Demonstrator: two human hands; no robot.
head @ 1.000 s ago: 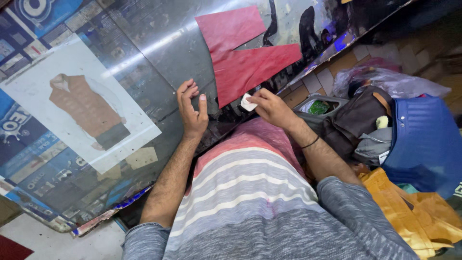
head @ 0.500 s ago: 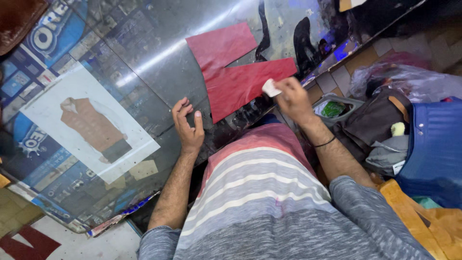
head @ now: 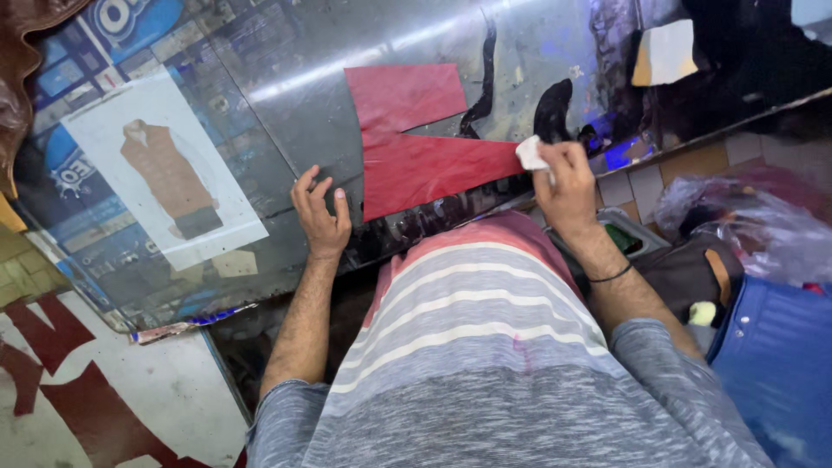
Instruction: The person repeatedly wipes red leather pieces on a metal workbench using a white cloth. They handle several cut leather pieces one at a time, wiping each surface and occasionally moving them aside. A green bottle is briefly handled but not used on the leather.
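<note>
A: Red leather piece [head: 414, 147] lies flat on the glossy worktop [head: 286, 78], near its front edge, in the head view. The right hand [head: 568, 186] pinches a small white pad [head: 529, 153] at the piece's right tip.

B: And the left hand [head: 319, 212]?

A: Open, fingers loosely curled, resting on the worktop just beside the leather's left edge, not pressing it.

B: Then my worry is a slide. With nothing pinning the piece, a push from the pad could shift or buckle it, or smear onto the dark stains [head: 555, 108] close by.
</note>
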